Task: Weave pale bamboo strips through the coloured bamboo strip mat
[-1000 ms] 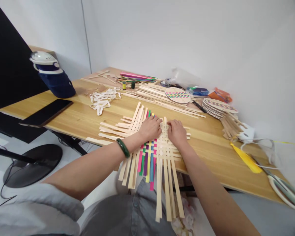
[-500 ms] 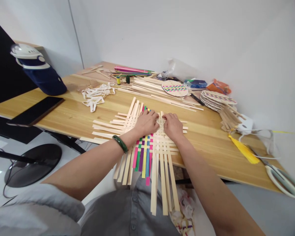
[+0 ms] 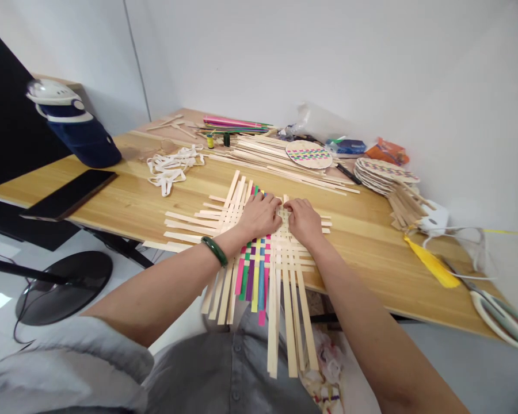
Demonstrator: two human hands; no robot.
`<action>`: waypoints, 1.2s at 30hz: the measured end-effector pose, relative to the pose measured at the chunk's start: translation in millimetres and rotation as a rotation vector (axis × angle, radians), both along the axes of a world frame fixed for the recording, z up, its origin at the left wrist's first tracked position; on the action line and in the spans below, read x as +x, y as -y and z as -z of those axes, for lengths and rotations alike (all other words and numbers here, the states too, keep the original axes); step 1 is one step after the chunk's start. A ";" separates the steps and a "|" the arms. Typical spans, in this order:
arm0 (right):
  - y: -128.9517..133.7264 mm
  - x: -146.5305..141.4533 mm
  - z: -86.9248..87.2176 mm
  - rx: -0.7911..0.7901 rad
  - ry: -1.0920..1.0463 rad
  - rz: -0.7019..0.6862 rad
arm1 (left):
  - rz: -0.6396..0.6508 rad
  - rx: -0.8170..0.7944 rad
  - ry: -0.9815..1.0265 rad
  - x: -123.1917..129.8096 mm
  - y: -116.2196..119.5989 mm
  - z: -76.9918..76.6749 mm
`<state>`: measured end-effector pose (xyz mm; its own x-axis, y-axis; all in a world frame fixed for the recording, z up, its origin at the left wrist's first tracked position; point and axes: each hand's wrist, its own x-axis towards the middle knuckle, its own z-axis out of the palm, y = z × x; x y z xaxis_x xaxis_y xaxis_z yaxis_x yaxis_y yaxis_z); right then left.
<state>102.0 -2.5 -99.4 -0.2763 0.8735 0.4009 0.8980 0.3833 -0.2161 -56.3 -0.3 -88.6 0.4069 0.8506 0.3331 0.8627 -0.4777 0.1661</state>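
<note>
On the woven mat point(image 3: 287, 251) overhanging the near edge of the table point(image 3: 366, 253), the left hand point(image 3: 260, 217) and right hand point(image 3: 304, 223), both curled, grip impossible to tell, should press evenly, keeping strips point(image 3: 291, 328) snug.

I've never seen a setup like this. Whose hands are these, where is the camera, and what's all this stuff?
There is no machine here: these are a person's bare left hand and right hand. The camera is worn on the person's head, looking forward and down. Both hands touch a flat woven sheet of pale and coloured strips, whose near ends overhang the light-brown wooden table. Whether the fingers pinch a strip is hard to tell. Around it lie a flat black phone, tangled white ribbon, a round woven panel with a coloured band and a bright yellow tassel.
</note>
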 end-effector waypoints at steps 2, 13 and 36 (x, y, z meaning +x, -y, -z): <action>-0.3 0.3 0.6 0.000 -0.002 -0.006 | 0.001 0.002 -0.010 -0.2 0.4 -0.4; 0.8 0.5 -0.6 0.008 -0.013 -0.029 | 0.019 0.047 -0.038 -0.7 0.0 0.6; 5.6 -3.0 -1.6 0.013 0.055 0.011 | 0.049 0.035 -0.013 -2.7 7.8 -3.0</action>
<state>99.0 -8.1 -97.8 -0.2889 0.8712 0.3968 0.9124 0.3761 -0.1614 -58.9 -8.1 -85.6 0.4522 0.8173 0.3571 0.8400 -0.5249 0.1378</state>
